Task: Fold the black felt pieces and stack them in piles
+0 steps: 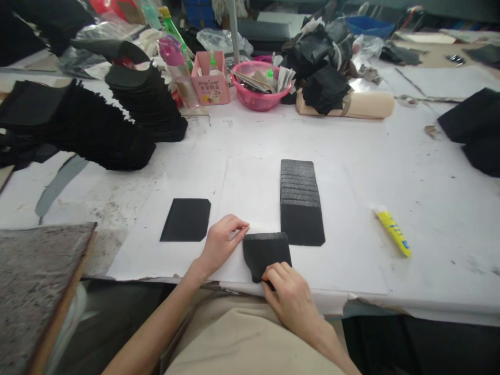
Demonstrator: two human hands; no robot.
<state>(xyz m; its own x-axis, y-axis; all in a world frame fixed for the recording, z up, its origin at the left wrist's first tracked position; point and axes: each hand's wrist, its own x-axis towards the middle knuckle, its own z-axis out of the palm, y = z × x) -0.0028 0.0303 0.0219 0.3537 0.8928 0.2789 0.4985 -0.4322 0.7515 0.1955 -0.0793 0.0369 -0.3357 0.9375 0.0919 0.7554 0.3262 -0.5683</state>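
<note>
A small black fabric piece [266,254] lies near the table's front edge on white paper [250,187]. My right hand [291,294] pinches its lower corner, fingers closed on it. My left hand [222,242] rests just left of the piece with its fingers curled together, fingertips at the piece's upper left edge. A fanned row of similar black pieces [300,200] lies just behind and to the right. One single black piece [186,220] lies flat to the left.
A yellow glue tube [392,232] lies at the right. Tall stacks of black pieces [97,130] fill the left. A pink bowl [260,86], pink box [210,78], bottles and a beige roll [363,104] stand behind. A grey board [35,281] is at lower left.
</note>
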